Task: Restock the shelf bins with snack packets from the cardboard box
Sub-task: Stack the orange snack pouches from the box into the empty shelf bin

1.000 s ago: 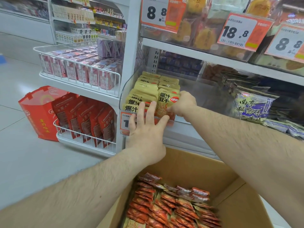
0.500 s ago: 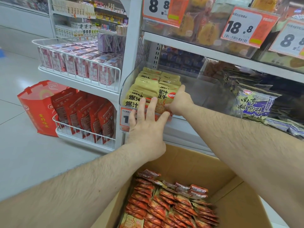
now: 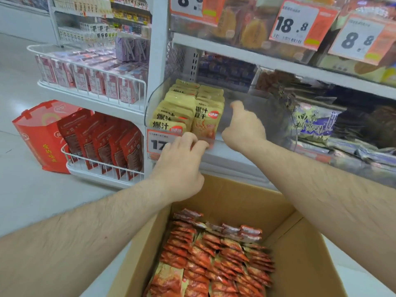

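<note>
Yellow snack packets (image 3: 182, 108) stand in rows in the left part of a clear shelf bin (image 3: 246, 97). My left hand (image 3: 182, 163) is at the bin's front wall over the price tag (image 3: 156, 142), its fingers curled and nothing visible in them. Just right of the front packet (image 3: 205, 123), my right hand (image 3: 244, 127) is in the bin, thumb up and fingers loosely bent, holding nothing. Below my arms, the open cardboard box (image 3: 300, 243) holds several red-orange packets (image 3: 216, 254).
Wire racks with red pouches (image 3: 102, 142) and pink boxes (image 3: 90, 78) stand on the left, beside a red paper bag (image 3: 36, 133) on the floor. Purple-and-white bags (image 3: 315, 123) fill the bin to the right. The shelf above carries price tags (image 3: 300, 24).
My right hand has let go of the front packet and moved right. My left hand's straight fingers have curled and the hand has dropped slightly along the bin's front.
</note>
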The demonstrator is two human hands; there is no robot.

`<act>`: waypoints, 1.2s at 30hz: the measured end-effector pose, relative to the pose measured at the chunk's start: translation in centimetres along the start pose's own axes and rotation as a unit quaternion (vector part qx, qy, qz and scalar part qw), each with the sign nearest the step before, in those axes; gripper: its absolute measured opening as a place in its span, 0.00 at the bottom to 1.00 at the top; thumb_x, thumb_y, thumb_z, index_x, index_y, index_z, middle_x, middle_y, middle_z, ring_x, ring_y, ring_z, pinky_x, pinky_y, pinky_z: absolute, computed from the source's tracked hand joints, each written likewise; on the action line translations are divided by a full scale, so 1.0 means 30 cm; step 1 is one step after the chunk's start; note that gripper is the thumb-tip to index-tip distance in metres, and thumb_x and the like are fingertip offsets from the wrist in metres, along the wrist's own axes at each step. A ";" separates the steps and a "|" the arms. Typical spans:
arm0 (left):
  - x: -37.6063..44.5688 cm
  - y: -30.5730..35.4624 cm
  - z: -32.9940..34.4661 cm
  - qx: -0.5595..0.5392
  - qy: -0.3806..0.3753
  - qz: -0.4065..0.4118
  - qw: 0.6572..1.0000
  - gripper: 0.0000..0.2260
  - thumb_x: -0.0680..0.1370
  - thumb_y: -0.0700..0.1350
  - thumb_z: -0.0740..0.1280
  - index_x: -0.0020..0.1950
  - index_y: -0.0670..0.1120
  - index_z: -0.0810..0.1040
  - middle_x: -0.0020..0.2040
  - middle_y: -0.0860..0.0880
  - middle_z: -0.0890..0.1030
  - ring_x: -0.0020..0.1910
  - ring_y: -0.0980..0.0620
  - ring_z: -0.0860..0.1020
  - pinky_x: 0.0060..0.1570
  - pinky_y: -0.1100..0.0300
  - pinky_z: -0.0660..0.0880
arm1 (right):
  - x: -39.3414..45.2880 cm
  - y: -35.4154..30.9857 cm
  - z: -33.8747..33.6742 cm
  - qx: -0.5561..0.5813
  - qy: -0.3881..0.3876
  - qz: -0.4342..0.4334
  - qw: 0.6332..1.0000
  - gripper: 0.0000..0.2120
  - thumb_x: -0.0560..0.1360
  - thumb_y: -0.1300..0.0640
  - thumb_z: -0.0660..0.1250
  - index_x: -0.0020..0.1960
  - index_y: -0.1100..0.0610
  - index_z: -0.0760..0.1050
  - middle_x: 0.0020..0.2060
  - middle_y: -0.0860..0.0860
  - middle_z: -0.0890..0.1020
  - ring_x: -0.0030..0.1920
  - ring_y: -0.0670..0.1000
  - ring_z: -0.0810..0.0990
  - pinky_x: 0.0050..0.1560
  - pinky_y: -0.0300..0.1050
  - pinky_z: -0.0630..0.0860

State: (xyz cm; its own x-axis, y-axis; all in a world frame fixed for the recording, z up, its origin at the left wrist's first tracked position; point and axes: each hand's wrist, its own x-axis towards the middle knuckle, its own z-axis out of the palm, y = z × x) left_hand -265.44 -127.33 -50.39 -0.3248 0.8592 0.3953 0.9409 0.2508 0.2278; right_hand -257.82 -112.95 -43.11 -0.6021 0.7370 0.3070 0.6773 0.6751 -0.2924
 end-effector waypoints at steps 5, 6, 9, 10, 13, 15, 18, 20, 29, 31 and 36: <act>-0.064 -0.025 0.050 -0.001 -0.277 -0.019 0.961 0.27 0.76 0.46 0.65 0.75 0.48 0.64 0.66 0.45 0.69 0.66 0.43 0.71 0.62 0.51 0.71 | -0.257 0.095 0.174 0.068 0.219 -0.273 0.934 0.12 0.66 0.65 0.65 0.48 0.61 0.78 0.48 0.56 0.82 0.47 0.60 0.80 0.44 0.53 0.74; -0.077 -0.028 0.065 0.012 -0.323 -0.016 0.946 0.28 0.76 0.46 0.65 0.76 0.47 0.63 0.67 0.44 0.70 0.67 0.43 0.71 0.63 0.51 0.71 | -0.326 0.121 0.248 0.082 0.177 -0.268 0.943 0.10 0.65 0.65 0.65 0.46 0.60 0.79 0.44 0.55 0.82 0.44 0.59 0.80 0.43 0.52 0.75; -0.105 -0.040 0.101 0.026 -0.407 -0.005 0.913 0.26 0.77 0.45 0.65 0.75 0.48 0.66 0.67 0.43 0.72 0.65 0.43 0.74 0.62 0.50 0.74 | -0.501 0.189 0.474 0.075 -0.085 -0.179 0.977 0.08 0.68 0.63 0.64 0.44 0.56 0.80 0.41 0.53 0.83 0.44 0.59 0.81 0.42 0.47 0.76; -0.111 -0.041 0.113 0.020 -0.420 -0.003 0.908 0.24 0.77 0.45 0.65 0.73 0.48 0.68 0.67 0.44 0.73 0.63 0.44 0.74 0.61 0.50 0.74 | -0.548 0.207 0.545 0.043 -0.193 -0.162 0.967 0.09 0.70 0.62 0.63 0.46 0.56 0.80 0.44 0.54 0.83 0.47 0.60 0.81 0.44 0.47 0.76; -0.123 -0.033 0.140 0.006 -0.431 0.011 0.902 0.20 0.77 0.44 0.65 0.70 0.49 0.72 0.64 0.46 0.76 0.61 0.45 0.75 0.60 0.51 0.74 | -0.675 0.224 0.726 -0.071 -0.390 -0.200 0.896 0.11 0.73 0.58 0.61 0.53 0.55 0.78 0.53 0.56 0.82 0.54 0.61 0.79 0.48 0.49 0.77; -0.125 -0.035 0.150 0.003 -0.437 0.011 0.899 0.19 0.77 0.44 0.64 0.69 0.49 0.73 0.62 0.47 0.77 0.60 0.46 0.75 0.59 0.52 0.75 | -0.739 0.211 0.809 -0.116 -0.430 -0.219 0.868 0.10 0.74 0.55 0.62 0.54 0.56 0.77 0.54 0.57 0.81 0.55 0.61 0.80 0.49 0.51 0.77; -0.130 -0.050 0.155 0.004 -0.441 -0.006 0.898 0.18 0.78 0.45 0.64 0.68 0.50 0.73 0.62 0.48 0.77 0.59 0.47 0.75 0.56 0.55 0.75 | -0.779 0.198 0.885 -0.144 -0.429 -0.216 0.865 0.11 0.75 0.59 0.62 0.54 0.57 0.79 0.54 0.57 0.81 0.54 0.61 0.81 0.49 0.50 0.77; -0.133 -0.053 0.149 -0.002 -0.434 -0.032 0.900 0.17 0.78 0.44 0.63 0.67 0.50 0.74 0.61 0.49 0.78 0.58 0.47 0.76 0.56 0.56 0.75 | -0.778 0.206 0.905 -0.127 -0.413 -0.190 0.881 0.13 0.75 0.63 0.60 0.54 0.57 0.79 0.54 0.57 0.81 0.54 0.60 0.81 0.50 0.49 0.77; -0.148 -0.037 0.114 -0.219 -0.437 -0.393 0.779 0.25 0.83 0.54 0.60 0.73 0.39 0.66 0.53 0.38 0.83 0.38 0.44 0.83 0.45 0.55 0.83 | -0.708 0.246 0.560 0.186 -0.189 0.042 0.963 0.04 0.81 0.56 0.61 0.47 0.53 0.69 0.32 0.49 0.78 0.31 0.50 0.76 0.34 0.48 0.71; -0.146 -0.043 0.104 -0.281 -0.442 -0.438 0.731 0.30 0.82 0.58 0.60 0.78 0.44 0.59 0.62 0.34 0.78 0.45 0.40 0.83 0.50 0.51 0.82 | -0.720 0.219 0.474 0.247 -0.141 0.026 0.958 0.02 0.81 0.57 0.62 0.49 0.51 0.70 0.36 0.45 0.79 0.34 0.44 0.76 0.37 0.44 0.71; -0.151 -0.046 0.124 -0.454 -0.342 -0.464 0.679 0.12 0.80 0.37 0.67 0.62 0.43 0.73 0.61 0.42 0.77 0.46 0.47 0.81 0.38 0.57 0.82 | -0.727 0.139 0.425 0.335 -0.095 -0.027 0.937 0.09 0.78 0.59 0.66 0.51 0.46 0.70 0.55 0.43 0.79 0.54 0.44 0.77 0.53 0.38 0.72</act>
State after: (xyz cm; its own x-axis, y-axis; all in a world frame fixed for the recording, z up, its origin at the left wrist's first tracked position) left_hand -264.90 -129.92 -55.81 -0.3240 0.6032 -0.7288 -0.1863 0.7146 0.6743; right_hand -247.26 -125.80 -62.58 -0.7354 0.6505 0.1901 0.2648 0.5340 -0.8030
